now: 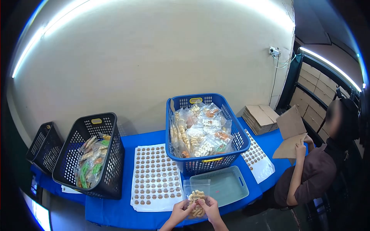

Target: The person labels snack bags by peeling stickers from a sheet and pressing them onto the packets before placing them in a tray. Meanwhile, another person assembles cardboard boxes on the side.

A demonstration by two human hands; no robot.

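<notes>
A clear plastic bag (197, 187) of pale, finger-shaped snack pieces is held upright at the table's front edge. My left hand (180, 212) grips its lower left side, and my right hand (211, 211) grips the lower right. Both thumbs lie on the front of the bag, close to a small brownish round spot. The rest of the fingers are mostly hidden behind it. Just beyond the bag lies a shallow grey-green tray (239, 194). To the left are sheets of round brown stickers (157, 175), with rows gone at the lower right.
A blue basket (200, 166) full of snack bags stands behind the tray. Black baskets (114, 154) stand at left, one holding bags. More sticker sheets (257, 156) and stacked flat cardboard (260, 120) lie right. A person (312, 173) at right handles a cardboard box (291, 129).
</notes>
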